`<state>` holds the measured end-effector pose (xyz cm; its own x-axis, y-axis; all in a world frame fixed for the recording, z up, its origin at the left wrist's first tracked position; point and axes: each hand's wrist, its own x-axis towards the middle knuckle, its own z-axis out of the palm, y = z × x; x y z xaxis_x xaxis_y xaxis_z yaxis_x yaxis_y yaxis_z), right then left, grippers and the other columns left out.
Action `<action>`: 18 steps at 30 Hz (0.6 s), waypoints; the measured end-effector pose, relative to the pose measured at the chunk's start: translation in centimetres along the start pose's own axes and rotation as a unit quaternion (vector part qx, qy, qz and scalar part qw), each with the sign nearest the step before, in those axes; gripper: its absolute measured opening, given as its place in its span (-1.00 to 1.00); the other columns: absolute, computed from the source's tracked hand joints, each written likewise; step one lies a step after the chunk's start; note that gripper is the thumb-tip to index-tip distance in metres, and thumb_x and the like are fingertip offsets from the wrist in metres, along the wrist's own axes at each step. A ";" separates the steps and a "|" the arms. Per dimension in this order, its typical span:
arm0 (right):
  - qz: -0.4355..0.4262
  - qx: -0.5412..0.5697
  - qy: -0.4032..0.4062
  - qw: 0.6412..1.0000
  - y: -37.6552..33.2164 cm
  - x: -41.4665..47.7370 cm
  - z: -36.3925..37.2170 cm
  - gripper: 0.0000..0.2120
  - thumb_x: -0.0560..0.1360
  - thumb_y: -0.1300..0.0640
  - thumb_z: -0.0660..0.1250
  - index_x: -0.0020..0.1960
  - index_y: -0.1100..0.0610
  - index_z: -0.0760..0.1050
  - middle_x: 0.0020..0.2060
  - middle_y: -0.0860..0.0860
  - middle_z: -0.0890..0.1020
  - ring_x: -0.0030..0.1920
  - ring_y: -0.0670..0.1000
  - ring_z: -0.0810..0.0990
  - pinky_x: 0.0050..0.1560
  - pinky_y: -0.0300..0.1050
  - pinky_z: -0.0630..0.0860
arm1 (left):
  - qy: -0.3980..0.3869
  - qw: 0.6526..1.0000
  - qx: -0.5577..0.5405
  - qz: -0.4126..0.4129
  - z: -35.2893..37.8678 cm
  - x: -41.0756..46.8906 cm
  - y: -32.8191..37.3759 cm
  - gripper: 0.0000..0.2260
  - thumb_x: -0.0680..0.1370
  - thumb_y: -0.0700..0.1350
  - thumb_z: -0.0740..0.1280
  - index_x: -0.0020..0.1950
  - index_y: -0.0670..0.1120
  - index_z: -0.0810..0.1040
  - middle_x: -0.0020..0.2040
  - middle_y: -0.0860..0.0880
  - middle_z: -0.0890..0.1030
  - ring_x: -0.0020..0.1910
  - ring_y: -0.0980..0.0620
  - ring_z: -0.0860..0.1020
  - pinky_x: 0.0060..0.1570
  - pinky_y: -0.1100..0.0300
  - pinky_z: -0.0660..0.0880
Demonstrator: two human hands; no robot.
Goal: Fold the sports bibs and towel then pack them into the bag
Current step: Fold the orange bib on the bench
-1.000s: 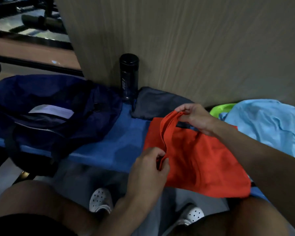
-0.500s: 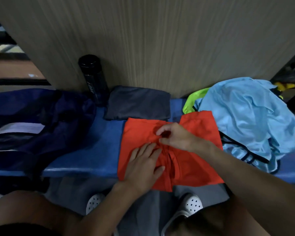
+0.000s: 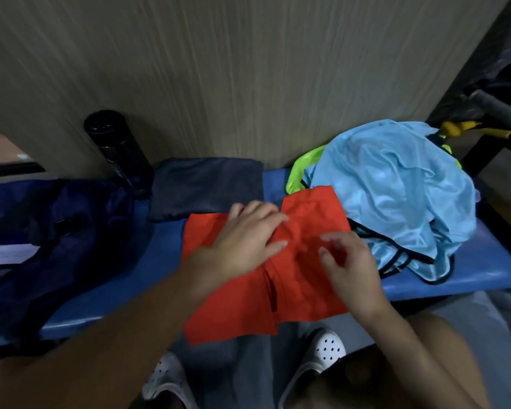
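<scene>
A red bib (image 3: 303, 286) lies spread on the blue bench (image 3: 148, 261), its front edge hanging over the bench's edge. My left hand (image 3: 247, 242) presses flat on the bib's middle with straight fingers. My right hand (image 3: 347, 265) hovers over the bib's right half, fingers loosely bent, holding nothing. A folded dark grey towel (image 3: 207, 191) lies behind the bib against the wall. A crumpled light blue bib (image 3: 396, 187) sits to the right, with a neon green bib (image 3: 300, 169) under it. The open navy bag (image 3: 50, 231) rests at the left.
A black bottle (image 3: 117, 152) stands against the wooden wall between the bag and towel. Gym equipment with a yellow part (image 3: 460, 128) is at the right. My knees and white clogs (image 3: 326, 349) are below the bench.
The red bib was laid down flat from a lifted fold. My left hand slid up and across it. My right hand let go of the cloth and moved right. The camera shifted right.
</scene>
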<state>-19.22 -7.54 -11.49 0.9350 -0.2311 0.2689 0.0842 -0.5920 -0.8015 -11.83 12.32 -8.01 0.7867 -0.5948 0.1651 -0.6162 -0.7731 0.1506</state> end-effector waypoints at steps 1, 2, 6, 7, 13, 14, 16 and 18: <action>0.029 -0.031 0.024 0.999 0.6 -0.9 -0.6 -0.80 0.40 0.13 0.39 0.03 0.04 0.59 -0.06 0.02 0.60 0.01 0.12 0.56 0.13 0.08 0.47 | -0.011 1.000 -0.004 0.022 -0.4 1.9 0.1 -0.56 0.54 0.14 0.35 0.39 0.07 0.46 0.34 0.08 0.45 0.37 0.02 0.36 0.27 0.00 0.26; 0.061 -0.060 0.040 0.996 1.3 -1.8 -1.0 -0.76 0.41 0.13 0.44 0.07 0.08 0.59 -0.04 0.05 0.59 0.03 0.15 0.54 0.13 0.17 0.47 | -0.026 0.999 -0.004 0.042 -0.7 3.7 0.4 -0.53 0.54 0.12 0.36 0.42 0.07 0.43 0.39 0.07 0.41 0.40 0.02 0.34 0.31 0.00 0.24; 0.184 -0.122 0.024 0.975 3.0 -3.4 -2.5 -0.55 0.40 0.03 0.51 0.23 0.12 0.50 0.08 0.09 0.55 0.17 0.19 0.48 0.17 0.19 0.40 | -0.091 0.990 0.030 0.099 -0.7 9.4 1.1 -0.41 0.55 0.08 0.37 0.54 0.08 0.26 0.57 0.05 0.21 0.52 0.02 0.20 0.41 -0.01 0.16; 0.195 -0.132 0.013 0.972 3.1 -3.5 -2.7 -0.52 0.40 -0.02 0.50 0.25 0.11 0.48 0.09 0.08 0.54 0.19 0.17 0.47 0.17 0.16 0.38 | -0.107 0.987 0.038 0.113 -0.4 10.3 1.2 -0.40 0.55 0.08 0.37 0.55 0.09 0.24 0.57 0.06 0.20 0.52 0.03 0.19 0.41 0.00 0.16; 0.181 -0.146 0.012 0.972 3.6 -3.8 -3.6 -0.48 0.42 -0.07 0.47 0.31 0.04 0.45 0.07 -0.03 0.59 0.20 0.09 0.42 0.06 -0.09 0.13 | -0.140 0.980 0.035 0.134 0.7 12.7 1.7 -0.46 0.53 0.07 0.40 0.48 0.21 0.32 0.30 0.05 0.38 0.36 0.03 0.30 0.34 -0.08 0.22; 0.183 -0.151 0.010 0.971 3.7 -3.8 -3.7 -0.50 0.42 -0.08 0.47 0.30 0.03 0.46 0.07 -0.04 0.59 0.19 0.08 0.42 0.05 -0.11 0.11 | -0.138 0.980 0.033 0.139 0.7 12.9 1.7 -0.50 0.52 0.07 0.41 0.43 0.20 0.38 0.26 0.05 0.36 0.34 0.03 0.29 0.33 -0.07 0.22; 0.177 -0.163 0.001 0.971 3.8 -3.7 -3.8 -0.56 0.43 -0.09 0.46 0.26 0.00 0.49 0.07 -0.07 0.59 0.15 0.06 0.42 0.03 -0.12 0.10 | -0.129 0.980 0.011 0.151 0.7 13.1 1.5 -0.57 0.47 0.05 0.46 0.31 0.15 0.45 0.27 0.06 0.34 0.34 0.04 0.27 0.29 -0.05 0.24; 0.163 -0.180 -0.009 0.970 3.8 -3.6 -3.9 -0.64 0.42 -0.07 0.46 0.18 -0.03 0.53 0.06 -0.07 0.58 0.12 0.06 0.42 0.00 -0.09 0.11 | -0.123 0.977 -0.003 0.173 0.7 13.5 1.5 -0.63 0.43 0.03 0.49 0.18 0.10 0.47 0.28 0.11 0.38 0.33 0.08 0.30 0.24 -0.02 0.24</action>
<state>-23.63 -11.95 -13.48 0.8979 -0.4398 0.0210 -0.3392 -0.7213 -0.6039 -2.12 3.02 -6.22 0.5161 -0.8560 -0.0310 -0.8466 -0.5152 0.1338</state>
